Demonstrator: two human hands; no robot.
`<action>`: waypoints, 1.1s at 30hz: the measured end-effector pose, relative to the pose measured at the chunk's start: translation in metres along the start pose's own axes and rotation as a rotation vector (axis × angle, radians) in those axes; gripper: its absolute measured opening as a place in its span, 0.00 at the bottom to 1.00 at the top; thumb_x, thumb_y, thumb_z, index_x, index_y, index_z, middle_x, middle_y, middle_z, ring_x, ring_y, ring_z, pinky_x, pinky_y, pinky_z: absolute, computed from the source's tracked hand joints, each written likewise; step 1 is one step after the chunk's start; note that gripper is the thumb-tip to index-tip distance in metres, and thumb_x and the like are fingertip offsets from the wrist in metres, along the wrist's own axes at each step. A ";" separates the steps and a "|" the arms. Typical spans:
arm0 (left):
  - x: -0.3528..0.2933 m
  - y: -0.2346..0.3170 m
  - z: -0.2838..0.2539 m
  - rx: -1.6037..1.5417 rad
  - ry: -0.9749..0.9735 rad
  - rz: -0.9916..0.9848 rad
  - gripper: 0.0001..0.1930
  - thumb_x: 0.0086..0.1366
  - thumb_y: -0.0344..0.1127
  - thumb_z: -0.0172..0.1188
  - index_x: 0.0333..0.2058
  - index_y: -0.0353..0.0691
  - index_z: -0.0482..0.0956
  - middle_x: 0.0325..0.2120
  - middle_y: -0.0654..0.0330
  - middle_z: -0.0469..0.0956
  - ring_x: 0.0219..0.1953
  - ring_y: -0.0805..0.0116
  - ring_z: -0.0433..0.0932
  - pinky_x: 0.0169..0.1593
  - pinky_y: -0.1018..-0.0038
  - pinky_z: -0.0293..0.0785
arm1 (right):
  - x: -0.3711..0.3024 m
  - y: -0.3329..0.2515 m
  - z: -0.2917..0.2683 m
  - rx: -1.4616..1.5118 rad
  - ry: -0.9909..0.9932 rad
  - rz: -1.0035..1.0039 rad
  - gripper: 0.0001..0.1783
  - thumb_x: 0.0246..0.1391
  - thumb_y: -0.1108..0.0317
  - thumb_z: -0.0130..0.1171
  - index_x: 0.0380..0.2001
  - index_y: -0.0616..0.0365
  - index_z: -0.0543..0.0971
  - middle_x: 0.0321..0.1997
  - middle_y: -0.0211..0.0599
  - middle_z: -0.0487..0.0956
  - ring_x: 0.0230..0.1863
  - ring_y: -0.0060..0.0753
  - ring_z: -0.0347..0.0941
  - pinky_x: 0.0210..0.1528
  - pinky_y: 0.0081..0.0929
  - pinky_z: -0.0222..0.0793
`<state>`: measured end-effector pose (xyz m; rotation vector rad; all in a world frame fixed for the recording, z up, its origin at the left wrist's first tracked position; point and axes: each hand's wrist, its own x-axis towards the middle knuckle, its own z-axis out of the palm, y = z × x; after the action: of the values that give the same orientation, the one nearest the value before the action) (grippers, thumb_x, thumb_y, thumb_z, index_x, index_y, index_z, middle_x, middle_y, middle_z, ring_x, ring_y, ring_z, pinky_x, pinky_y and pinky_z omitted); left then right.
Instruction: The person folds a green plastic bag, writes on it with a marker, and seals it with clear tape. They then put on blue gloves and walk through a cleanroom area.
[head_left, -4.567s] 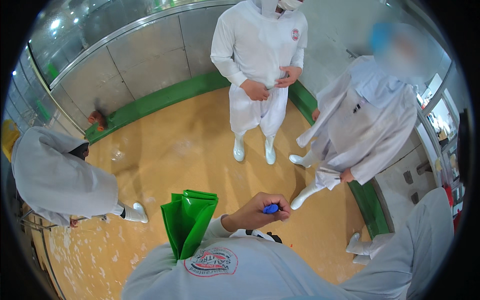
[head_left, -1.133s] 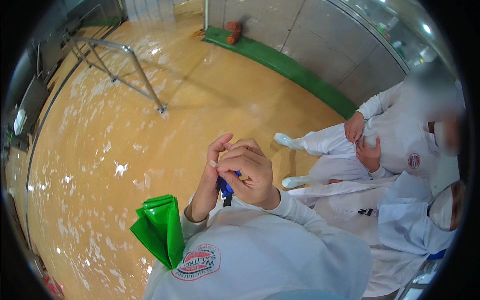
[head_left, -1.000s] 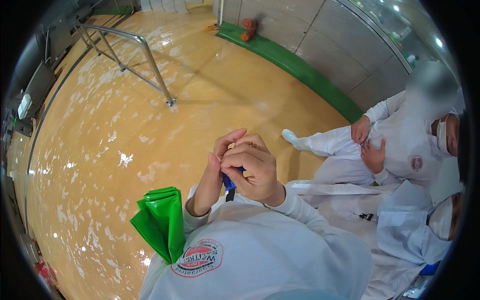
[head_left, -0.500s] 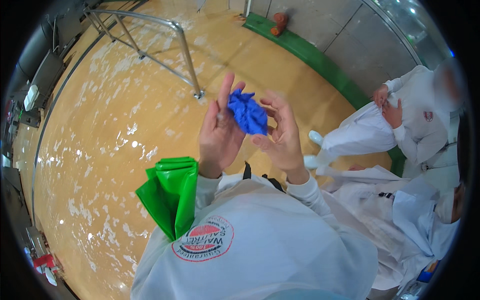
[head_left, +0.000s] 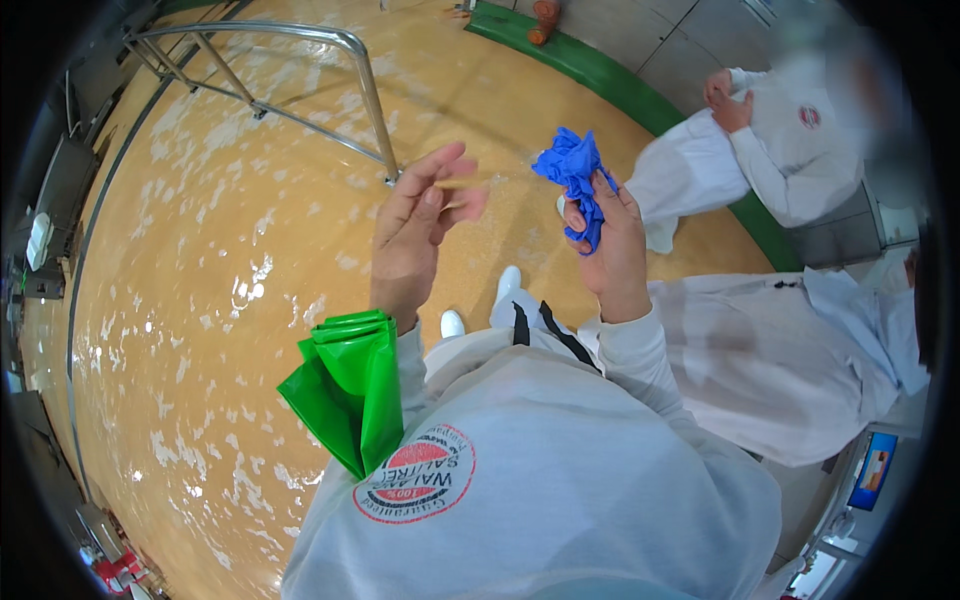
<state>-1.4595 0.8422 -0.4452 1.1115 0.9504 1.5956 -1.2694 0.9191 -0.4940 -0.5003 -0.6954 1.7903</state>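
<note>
My right hand (head_left: 622, 250) is closed around a crumpled blue disposable glove (head_left: 572, 160), whose loose folds stick out above and below my fingers. It is held up over the floor, to the right of my left hand (head_left: 408, 235). That left hand has nothing in it; its fingers are parted, and their tips are smeared by motion. A folded piece of shiny green plastic (head_left: 350, 385) hangs by my left forearm, against my white top (head_left: 580, 470).
A metal railing (head_left: 372, 100) stands on the wet tan floor (head_left: 200, 330) ahead. Beyond it a green kerb (head_left: 580, 60) runs along the grey wall. Two people in white are close on my right, one standing with hands together (head_left: 728, 102), the other in a long white garment (head_left: 760, 360).
My hands have drawn apart. The blue glove, earlier between both hands, has moved right in my right hand, and my left hand has let go of it. The view has shifted slightly.
</note>
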 end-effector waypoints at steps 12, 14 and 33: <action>-0.006 -0.043 -0.033 -0.226 0.029 -0.031 0.15 0.67 0.32 0.40 0.50 0.37 0.65 0.18 0.68 0.57 0.18 0.82 0.51 0.20 0.81 0.46 | 0.014 0.039 -0.011 0.237 -0.092 0.028 0.07 0.62 0.65 0.51 0.31 0.54 0.73 0.17 0.21 0.66 0.13 0.14 0.54 0.15 0.18 0.47; 0.002 -0.041 -0.033 -0.188 0.077 -0.002 0.17 0.64 0.29 0.40 0.52 0.38 0.63 0.21 0.67 0.60 0.19 0.81 0.53 0.21 0.82 0.48 | 0.016 0.039 -0.005 0.227 0.002 -0.001 0.07 0.62 0.66 0.51 0.30 0.54 0.74 0.16 0.21 0.66 0.13 0.14 0.54 0.15 0.19 0.47; 0.192 -0.071 -0.103 0.043 -0.112 -0.215 0.11 0.72 0.39 0.45 0.41 0.38 0.72 0.18 0.73 0.60 0.17 0.86 0.53 0.20 0.85 0.47 | 0.170 0.074 0.055 -0.508 0.094 -0.670 0.07 0.59 0.69 0.57 0.36 0.61 0.74 0.28 0.26 0.73 0.30 0.15 0.68 0.32 0.18 0.67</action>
<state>-1.5679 1.0369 -0.4975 1.0776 0.9977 1.3313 -1.4096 1.0518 -0.5032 -0.5917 -1.1054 0.9541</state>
